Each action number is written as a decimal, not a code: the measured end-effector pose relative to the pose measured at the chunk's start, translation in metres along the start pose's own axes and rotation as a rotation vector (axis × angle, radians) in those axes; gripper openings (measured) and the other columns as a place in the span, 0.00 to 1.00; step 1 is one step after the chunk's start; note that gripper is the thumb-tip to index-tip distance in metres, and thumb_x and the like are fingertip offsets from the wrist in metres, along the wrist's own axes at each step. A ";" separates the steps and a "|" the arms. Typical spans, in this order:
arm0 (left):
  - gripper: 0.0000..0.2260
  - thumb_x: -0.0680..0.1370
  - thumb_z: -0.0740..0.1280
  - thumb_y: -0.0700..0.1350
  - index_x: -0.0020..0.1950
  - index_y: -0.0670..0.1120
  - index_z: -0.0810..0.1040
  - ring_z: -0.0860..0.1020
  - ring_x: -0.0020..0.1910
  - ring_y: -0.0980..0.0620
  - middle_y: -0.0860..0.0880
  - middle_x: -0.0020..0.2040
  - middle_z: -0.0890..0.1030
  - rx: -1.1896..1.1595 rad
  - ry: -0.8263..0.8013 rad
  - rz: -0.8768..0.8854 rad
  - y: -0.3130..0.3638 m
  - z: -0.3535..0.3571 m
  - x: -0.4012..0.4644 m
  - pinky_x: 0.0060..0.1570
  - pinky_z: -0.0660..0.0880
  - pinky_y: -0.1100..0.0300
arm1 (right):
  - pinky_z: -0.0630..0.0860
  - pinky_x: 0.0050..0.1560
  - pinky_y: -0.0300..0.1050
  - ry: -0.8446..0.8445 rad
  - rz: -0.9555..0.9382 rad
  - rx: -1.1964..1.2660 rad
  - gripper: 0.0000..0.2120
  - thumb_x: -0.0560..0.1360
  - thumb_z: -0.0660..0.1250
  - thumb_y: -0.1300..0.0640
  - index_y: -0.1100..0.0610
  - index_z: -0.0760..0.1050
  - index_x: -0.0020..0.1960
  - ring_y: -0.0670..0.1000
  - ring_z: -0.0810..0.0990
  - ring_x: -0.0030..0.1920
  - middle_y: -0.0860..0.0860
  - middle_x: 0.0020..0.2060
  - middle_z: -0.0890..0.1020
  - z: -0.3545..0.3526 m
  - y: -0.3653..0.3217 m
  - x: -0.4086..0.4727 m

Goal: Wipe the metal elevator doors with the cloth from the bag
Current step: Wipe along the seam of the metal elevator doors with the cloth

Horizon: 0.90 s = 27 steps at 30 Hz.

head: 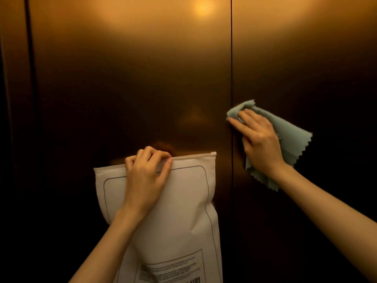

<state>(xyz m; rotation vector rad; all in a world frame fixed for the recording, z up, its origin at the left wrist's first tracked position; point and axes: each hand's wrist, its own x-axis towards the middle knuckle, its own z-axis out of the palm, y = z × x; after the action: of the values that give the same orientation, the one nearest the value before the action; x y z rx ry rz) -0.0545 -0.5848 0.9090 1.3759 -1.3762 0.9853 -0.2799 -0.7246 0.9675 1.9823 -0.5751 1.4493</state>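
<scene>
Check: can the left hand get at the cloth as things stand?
Probably not right away: the left hand is gripping the white bag by its top edge, and the cloth sits under the right hand, across the door seam.

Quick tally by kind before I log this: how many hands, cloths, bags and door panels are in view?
Hands: 2, left hand gripping the bag's top edge, right hand pressing the cloth to the doors
Cloths: 1, blue-green cloth
Bags: 1, white bag
Door panels: 2, left panel, right panel
Total: 6

Bag (175, 211) left of cloth (285, 139)
</scene>
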 end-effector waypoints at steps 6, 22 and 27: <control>0.16 0.77 0.56 0.53 0.48 0.46 0.79 0.71 0.46 0.53 0.50 0.45 0.76 -0.077 0.027 -0.051 -0.006 0.014 0.006 0.48 0.56 0.63 | 0.61 0.68 0.55 -0.007 0.029 0.004 0.20 0.76 0.55 0.63 0.57 0.73 0.65 0.60 0.69 0.68 0.59 0.65 0.74 -0.008 0.006 0.045; 0.14 0.77 0.56 0.52 0.47 0.47 0.78 0.68 0.45 0.57 0.50 0.45 0.76 -0.067 0.083 0.037 -0.003 0.017 0.022 0.48 0.57 0.62 | 0.66 0.65 0.57 -0.077 -0.125 -0.095 0.20 0.74 0.55 0.63 0.58 0.74 0.64 0.61 0.71 0.66 0.60 0.63 0.75 -0.020 0.005 0.048; 0.15 0.77 0.56 0.54 0.47 0.47 0.78 0.68 0.47 0.57 0.51 0.45 0.76 -0.080 0.080 0.008 -0.004 0.019 0.020 0.50 0.57 0.61 | 0.61 0.67 0.53 -0.077 -0.097 -0.022 0.20 0.75 0.56 0.64 0.58 0.73 0.65 0.61 0.69 0.67 0.60 0.64 0.74 -0.020 -0.003 0.045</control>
<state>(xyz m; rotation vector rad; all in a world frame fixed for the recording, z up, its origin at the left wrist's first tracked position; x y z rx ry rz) -0.0513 -0.6089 0.9229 1.2605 -1.3479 0.9698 -0.2782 -0.7083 1.0146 2.0268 -0.5183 1.3081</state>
